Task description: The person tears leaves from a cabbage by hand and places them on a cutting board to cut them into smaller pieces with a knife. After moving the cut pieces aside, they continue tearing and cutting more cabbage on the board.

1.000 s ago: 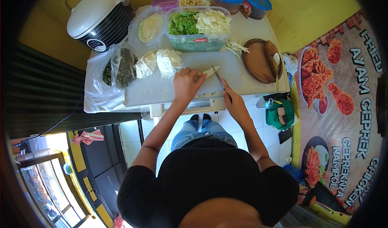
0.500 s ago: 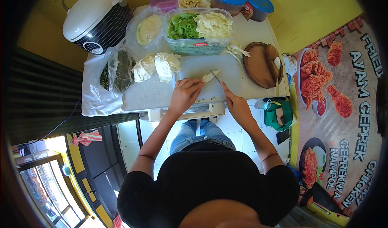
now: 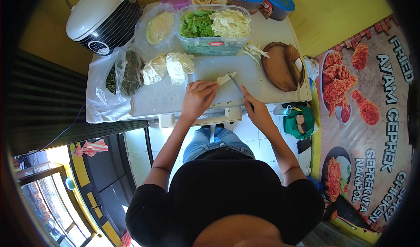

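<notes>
On the pale cutting board (image 3: 249, 78) lies a small piece of cabbage (image 3: 225, 78). My left hand (image 3: 199, 98) presses its fingertips on the left end of that piece. A knife (image 3: 235, 82) is gripped by its handle in my right hand (image 3: 257, 111), and its blade tip rests at the right end of the piece. Two larger cabbage chunks, one creamy (image 3: 154, 69) and one paler (image 3: 179, 67), sit left of the board. Behind the board stands a clear container (image 3: 214, 47) holding chopped greens (image 3: 197, 24) and cut cabbage (image 3: 231, 23).
A round wooden mortar (image 3: 276, 67) is at the right, cabbage strips (image 3: 255, 51) beside it. Half a cabbage (image 3: 159, 28) lies in plastic. A rice cooker (image 3: 103, 17), a bag of dark leaves (image 3: 130, 74) and blue-lidded tubs (image 3: 280, 0) stand around.
The knife blade has shifted slightly on the cabbage piece and its tip sits a little farther right. The whole view has moved slightly.
</notes>
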Demonstrator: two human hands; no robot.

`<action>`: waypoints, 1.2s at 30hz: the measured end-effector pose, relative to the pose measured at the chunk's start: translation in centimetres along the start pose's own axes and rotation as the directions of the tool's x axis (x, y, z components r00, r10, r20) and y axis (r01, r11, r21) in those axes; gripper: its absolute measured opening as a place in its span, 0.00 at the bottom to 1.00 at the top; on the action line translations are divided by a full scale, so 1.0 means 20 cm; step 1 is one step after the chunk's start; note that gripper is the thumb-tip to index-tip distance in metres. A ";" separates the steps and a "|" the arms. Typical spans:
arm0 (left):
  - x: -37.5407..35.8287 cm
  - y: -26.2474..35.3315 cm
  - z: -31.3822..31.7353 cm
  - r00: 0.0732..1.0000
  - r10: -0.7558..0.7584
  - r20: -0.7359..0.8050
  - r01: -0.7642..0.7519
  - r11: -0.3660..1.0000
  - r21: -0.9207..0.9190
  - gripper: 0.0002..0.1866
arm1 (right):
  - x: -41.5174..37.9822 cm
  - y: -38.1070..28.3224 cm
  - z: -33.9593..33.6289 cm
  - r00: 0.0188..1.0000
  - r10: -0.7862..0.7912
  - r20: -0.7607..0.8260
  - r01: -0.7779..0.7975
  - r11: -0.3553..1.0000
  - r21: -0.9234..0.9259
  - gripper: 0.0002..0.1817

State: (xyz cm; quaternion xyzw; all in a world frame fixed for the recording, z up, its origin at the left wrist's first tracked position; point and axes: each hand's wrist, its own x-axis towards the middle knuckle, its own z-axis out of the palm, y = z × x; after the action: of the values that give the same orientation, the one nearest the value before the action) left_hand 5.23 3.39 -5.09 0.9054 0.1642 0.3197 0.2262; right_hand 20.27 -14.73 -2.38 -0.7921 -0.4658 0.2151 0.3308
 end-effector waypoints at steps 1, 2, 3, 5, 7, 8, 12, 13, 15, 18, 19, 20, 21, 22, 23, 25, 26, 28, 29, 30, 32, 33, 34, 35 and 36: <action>0.00 0.00 0.00 1.000 0.000 -0.002 0.000 1.000 0.012 0.11 | 0.03 -0.03 0.00 0.999 0.030 0.017 -0.031 0.999 0.041 0.29; 0.00 0.00 0.00 1.000 0.000 -0.007 0.000 1.000 0.014 0.11 | 0.05 -0.05 0.00 0.998 0.055 0.036 -0.058 0.995 0.082 0.28; 0.00 0.00 0.00 1.000 0.001 -0.011 0.000 1.000 0.012 0.11 | 0.05 -0.06 0.00 0.998 0.048 0.037 -0.051 0.995 0.081 0.28; 0.00 0.00 0.00 1.000 0.003 -0.018 -0.002 1.000 0.014 0.11 | 0.05 -0.09 0.01 0.996 0.034 0.083 -0.041 0.995 0.088 0.29; 0.00 0.00 0.01 1.000 -0.003 -0.022 0.003 1.000 -0.003 0.11 | 0.03 -0.06 0.05 0.999 -0.017 0.050 0.015 0.999 0.043 0.29; 0.00 0.00 0.01 1.000 -0.003 -0.024 0.003 1.000 -0.002 0.11 | 0.03 -0.04 0.07 0.998 -0.066 0.022 0.066 0.998 -0.003 0.30; 0.00 0.00 -0.01 1.000 -0.018 -0.015 0.018 1.000 0.005 0.10 | 0.07 -0.03 0.13 0.989 -0.145 -0.029 0.141 0.984 -0.106 0.31; 0.00 0.01 -0.01 1.000 -0.029 -0.005 0.030 1.000 0.007 0.10 | 0.09 -0.05 0.12 0.993 -0.116 0.003 0.115 0.983 -0.141 0.31; -0.01 0.01 0.00 1.000 -0.024 -0.017 0.024 1.000 0.010 0.10 | 0.08 -0.05 0.11 0.995 -0.092 0.030 0.095 0.980 -0.176 0.32; -0.01 -0.01 0.00 0.999 -0.008 -0.031 0.008 1.000 0.016 0.11 | 0.00 -0.01 0.11 0.991 -0.134 0.005 0.133 0.978 -0.163 0.31; -0.01 0.00 0.00 1.000 -0.001 -0.028 0.002 1.000 0.013 0.12 | -0.04 -0.01 0.09 0.997 -0.079 0.019 0.081 0.991 -0.106 0.31; -0.01 0.00 0.00 1.000 -0.005 -0.030 0.005 1.000 0.010 0.12 | -0.06 -0.02 0.08 0.999 -0.023 0.037 0.025 0.998 -0.050 0.30; 0.00 0.02 -0.02 0.999 -0.017 -0.045 0.016 1.000 -0.026 0.14 | -0.06 -0.02 0.07 0.999 -0.022 0.040 0.024 0.998 -0.051 0.30; 0.01 0.04 -0.04 0.998 -0.030 -0.059 0.026 0.998 -0.062 0.16 | -0.06 -0.03 0.07 1.000 -0.003 0.031 0.003 1.000 0.019 0.29; 0.01 0.04 -0.04 0.998 -0.032 -0.057 0.029 0.998 -0.063 0.16 | -0.05 -0.03 0.07 1.000 0.017 0.022 -0.019 0.996 0.090 0.28; 0.01 0.03 -0.06 0.992 -0.072 -0.102 0.060 0.991 -0.116 0.19 | -0.02 -0.05 0.07 1.000 -0.023 0.013 0.021 0.994 0.107 0.28; 0.00 0.02 -0.06 0.992 -0.073 -0.103 0.061 0.991 -0.116 0.19 | -0.01 -0.05 0.07 0.998 -0.063 0.001 0.063 0.990 0.123 0.28; -0.01 0.00 -0.05 0.989 -0.143 -0.025 0.138 0.981 -0.135 0.18 | 0.02 -0.06 0.07 0.996 -0.088 0.006 0.087 0.988 0.128 0.28; -0.01 0.00 -0.04 0.990 -0.142 -0.024 0.137 0.982 -0.132 0.18 | 0.02 -0.07 0.07 0.994 -0.112 0.010 0.110 0.985 0.133 0.28; -0.01 0.00 -0.03 0.990 -0.135 -0.035 0.129 0.982 -0.134 0.18 | 0.03 -0.08 0.06 0.994 -0.113 0.009 0.111 0.985 0.135 0.28; -0.01 0.00 -0.02 0.991 -0.128 -0.044 0.122 0.983 -0.135 0.17 | 0.03 -0.10 0.04 0.994 -0.047 0.102 0.039 0.996 0.078 0.28; -0.01 -0.01 -0.02 0.991 -0.126 -0.048 0.119 0.984 -0.133 0.17 | 0.03 -0.10 0.05 0.994 -0.048 0.102 0.040 0.996 0.080 0.28; -0.01 -0.01 -0.02 0.991 -0.124 -0.053 0.116 0.985 -0.130 0.17 | 0.02 -0.08 0.06 0.993 -0.074 0.092 0.069 0.996 0.060 0.28; -0.01 0.00 -0.03 0.991 -0.126 -0.053 0.119 0.985 -0.128 0.17 | 0.02 -0.07 0.07 0.992 -0.099 0.082 0.097 0.995 0.039 0.28; -0.01 0.00 -0.03 0.991 -0.119 -0.057 0.112 0.987 -0.117 0.17 | 0.03 -0.06 0.08 0.991 -0.100 0.085 0.097 0.994 0.040 0.28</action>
State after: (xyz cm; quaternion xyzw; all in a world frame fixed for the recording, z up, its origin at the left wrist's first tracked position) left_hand 4.68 3.42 -4.74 0.8693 0.2051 0.3438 0.2899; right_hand 18.76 -13.32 -2.76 -0.7519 -0.5143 0.2409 0.3347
